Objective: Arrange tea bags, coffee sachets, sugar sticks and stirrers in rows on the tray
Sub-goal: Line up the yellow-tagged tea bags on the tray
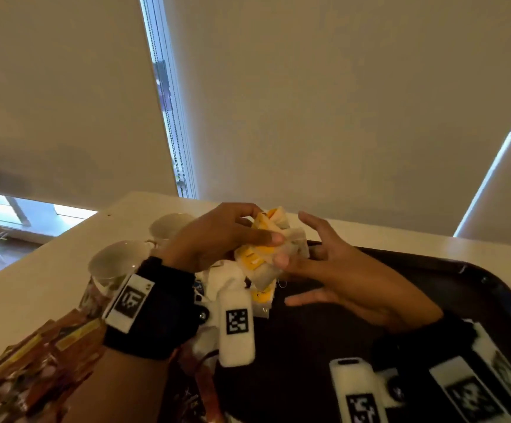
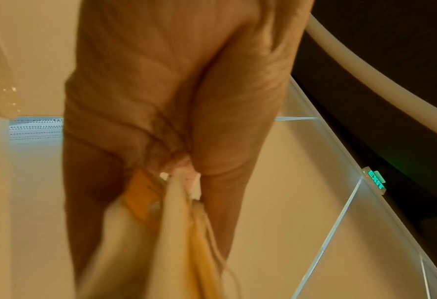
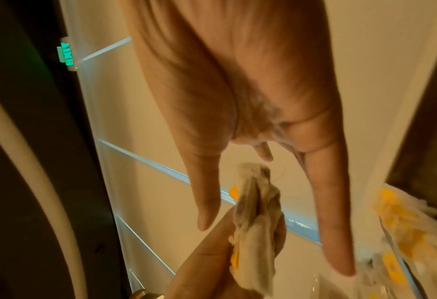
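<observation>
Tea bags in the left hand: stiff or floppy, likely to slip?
Likely floppy: the tea bags bunch and crumple in the left hand. Probably light, since fingers alone hold the clump. Some may slip; loose ones hang below.

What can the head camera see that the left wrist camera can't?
Only the head view shows the dark tray, the right hand with spread fingers, two glass cups on the table, and brown sachets at lower left. Only the left wrist view shows a green exit sign. Both show the left hand gripping a bunch of tea bags with yellow tags.
</observation>
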Available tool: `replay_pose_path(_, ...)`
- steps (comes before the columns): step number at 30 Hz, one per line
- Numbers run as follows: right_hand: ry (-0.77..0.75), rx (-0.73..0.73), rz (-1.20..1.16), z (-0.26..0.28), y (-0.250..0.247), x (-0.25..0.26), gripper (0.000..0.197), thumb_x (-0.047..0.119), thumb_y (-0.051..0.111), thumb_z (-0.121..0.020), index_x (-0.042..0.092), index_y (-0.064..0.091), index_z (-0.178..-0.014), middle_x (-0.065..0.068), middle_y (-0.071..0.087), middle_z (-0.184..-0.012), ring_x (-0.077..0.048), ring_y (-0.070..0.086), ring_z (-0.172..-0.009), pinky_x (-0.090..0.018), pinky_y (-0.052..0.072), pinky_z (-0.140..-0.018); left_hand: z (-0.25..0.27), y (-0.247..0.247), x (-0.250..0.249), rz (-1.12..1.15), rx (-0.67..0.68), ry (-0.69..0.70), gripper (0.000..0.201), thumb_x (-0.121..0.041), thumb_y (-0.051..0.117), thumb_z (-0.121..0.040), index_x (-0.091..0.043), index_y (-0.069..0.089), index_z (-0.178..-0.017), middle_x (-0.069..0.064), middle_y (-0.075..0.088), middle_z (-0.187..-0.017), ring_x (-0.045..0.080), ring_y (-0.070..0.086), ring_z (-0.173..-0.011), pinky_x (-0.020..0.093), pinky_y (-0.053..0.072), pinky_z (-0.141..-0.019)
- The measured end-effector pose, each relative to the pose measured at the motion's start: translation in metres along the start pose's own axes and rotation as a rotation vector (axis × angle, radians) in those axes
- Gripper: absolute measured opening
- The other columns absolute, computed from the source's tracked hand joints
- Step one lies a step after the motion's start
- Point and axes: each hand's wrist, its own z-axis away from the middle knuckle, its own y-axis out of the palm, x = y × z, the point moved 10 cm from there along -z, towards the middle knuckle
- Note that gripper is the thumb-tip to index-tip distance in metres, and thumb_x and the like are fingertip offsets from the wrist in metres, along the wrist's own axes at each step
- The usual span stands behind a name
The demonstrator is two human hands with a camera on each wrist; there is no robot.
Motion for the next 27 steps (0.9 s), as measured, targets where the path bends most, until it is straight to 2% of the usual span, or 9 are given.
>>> replay_pose_path(3, 0.008, 0.011, -0.097, -0.006, 0.001, -0.005, 0.073, 0.009, 0.071, -0.071, 0.026, 0.039, -0.134, -0.012, 0.059, -0.120, -0.025, 0.069, -0.094, -0.036, 0.059, -0.070, -0.002, 0.010, 0.007, 0.035, 0.010, -0.012, 0.024, -0.018, 0.077, -0.071, -0.012, 0.066, -0.092, 0.011, 0.070, -0.082, 0.020, 0.067, -0.071, 0.033, 0.055, -0.064)
replay_pose_path(5, -0.014, -0.026, -0.102, -0.009, -0.003, -0.005, 0.053, 0.002, 0.068, -0.077, 0.017, 0.048, -0.124, -0.014, 0.061, -0.118, -0.025, 0.069, -0.094, -0.033, 0.060, -0.068, -0.004, 0.016, 0.010, 0.037, 0.016, -0.021, 0.019, -0.018, 0.072, -0.080, -0.013, 0.064, -0.096, 0.005, 0.069, -0.082, 0.016, 0.067, -0.071, 0.029, 0.054, -0.063)
replay_pose_path(7, -0.023, -0.062, -0.100, -0.011, -0.008, -0.006, 0.045, -0.002, 0.067, -0.079, 0.014, 0.051, -0.117, -0.014, 0.062, -0.115, -0.025, 0.068, -0.095, -0.031, 0.060, -0.067, -0.005, 0.022, 0.010, 0.023, 0.017, -0.028, 0.021, -0.023, 0.067, -0.085, -0.012, 0.061, -0.102, 0.005, 0.068, -0.087, 0.015, 0.066, -0.074, 0.029, 0.055, -0.066)
replay_pose_path(11, -0.041, -0.093, -0.088, -0.009, -0.014, -0.003, 0.046, -0.003, 0.066, -0.080, 0.013, 0.049, -0.120, -0.013, 0.062, -0.114, -0.023, 0.067, -0.095, -0.030, 0.059, -0.065, -0.002, 0.033, 0.003, 0.023, 0.064, -0.019, 0.028, -0.029, 0.065, -0.085, -0.013, 0.058, -0.108, 0.006, 0.068, -0.094, 0.017, 0.067, -0.080, 0.032, 0.056, -0.072)
replay_pose_path(15, -0.045, -0.069, -0.066, -0.005, -0.013, -0.001, 0.051, -0.005, 0.067, -0.079, 0.014, 0.047, -0.122, -0.012, 0.060, -0.114, -0.022, 0.066, -0.096, -0.029, 0.060, -0.066, -0.003, 0.028, 0.002, 0.023, 0.038, -0.017, 0.038, -0.017, 0.069, -0.083, -0.005, 0.058, -0.117, 0.016, 0.068, -0.104, 0.023, 0.066, -0.084, 0.038, 0.056, -0.074)
replay_pose_path(19, -0.011, -0.049, -0.034, -0.002, -0.012, -0.002, 0.060, -0.008, 0.068, -0.075, 0.019, 0.045, -0.123, -0.012, 0.060, -0.113, -0.021, 0.066, -0.095, -0.027, 0.059, -0.063, -0.004, 0.024, 0.004, 0.084, 0.006, -0.021, 0.037, -0.014, 0.069, -0.082, -0.002, 0.061, -0.115, 0.019, 0.069, -0.104, 0.025, 0.067, -0.083, 0.040, 0.056, -0.077)
replay_pose_path(23, 0.044, -0.020, -0.007, 0.000, -0.013, -0.007, 0.057, -0.010, 0.066, -0.076, 0.018, 0.045, -0.121, -0.010, 0.063, -0.102, -0.017, 0.068, -0.084, -0.027, 0.059, -0.062, -0.006, 0.018, 0.009, 0.135, -0.004, -0.024, 0.026, -0.014, 0.067, -0.084, -0.005, 0.063, -0.109, 0.009, 0.068, -0.089, 0.017, 0.067, -0.075, 0.028, 0.057, -0.068)
replay_pose_path(27, 0.106, 0.042, 0.016, 0.000, -0.011, -0.013, 0.048, -0.010, 0.064, -0.078, 0.017, 0.050, -0.115, -0.011, 0.071, -0.096, -0.018, 0.071, -0.081, -0.029, 0.059, -0.066, -0.007, 0.011, 0.011, 0.209, -0.044, -0.029, 0.023, -0.010, 0.066, -0.085, -0.005, 0.063, -0.107, 0.005, 0.068, -0.085, 0.009, 0.067, -0.069, 0.021, 0.056, -0.060)
